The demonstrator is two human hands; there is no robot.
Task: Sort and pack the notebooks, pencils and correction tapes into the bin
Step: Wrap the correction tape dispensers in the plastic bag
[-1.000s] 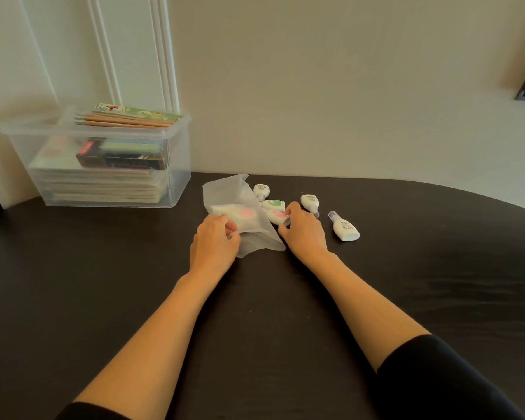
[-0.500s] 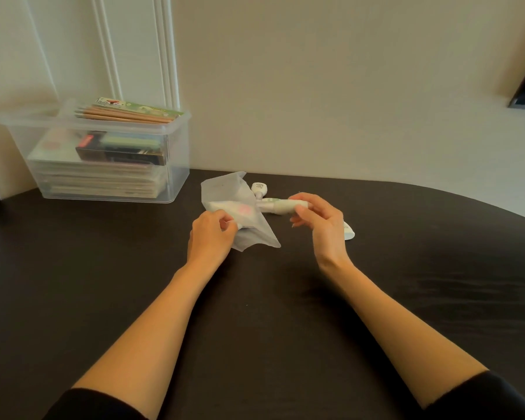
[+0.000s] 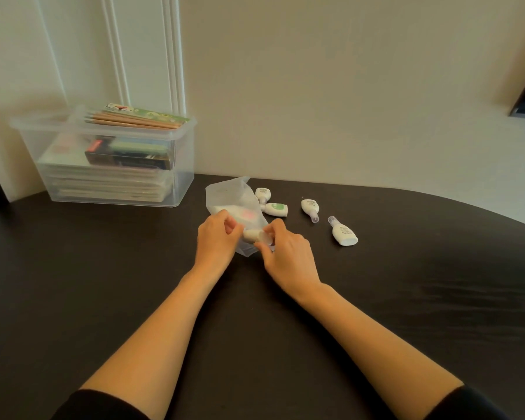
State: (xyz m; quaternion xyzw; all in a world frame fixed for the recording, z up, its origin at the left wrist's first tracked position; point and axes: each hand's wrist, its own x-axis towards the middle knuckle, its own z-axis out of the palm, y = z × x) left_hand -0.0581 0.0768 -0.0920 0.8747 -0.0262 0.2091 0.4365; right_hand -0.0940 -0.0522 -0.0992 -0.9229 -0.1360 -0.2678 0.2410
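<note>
Fingers [image 3: 231,227] of left hand [image 3: 215,241] pinch the near edge of the frosted pouch [image 3: 234,197] and hold its mouth up. Right hand [image 3: 287,256] fingers [image 3: 274,229] pinch one correction tape [image 3: 252,235] by its clear-capped end, white body aimed at the pouch mouth, right between the two hands.

Dark worktop [image 3: 103,283] carries everything. Clear bin [image 3: 183,165] sits far left against the wall, well apart from the hands. Notebooks [image 3: 103,184] are stacked flat inside it, and pencils [image 3: 134,122] lie across the rim on top. The pouch lies just right of the bin and already has something white and pink in it, can't tell what. Four loose tapes [image 3: 344,234] lie on the worktop to the right of the pouch, two touching or nearly so beside it, two further out.

Handling, my read: the tape is light, hard plastic, smooth, likely slippery, with a cap that may pop off, so grip the wider body instead. The pouch is thin, limp film that collapses shut and needs one hand keeping the mouth open. Once filled, lift it from underneath, not by the edge.
</note>
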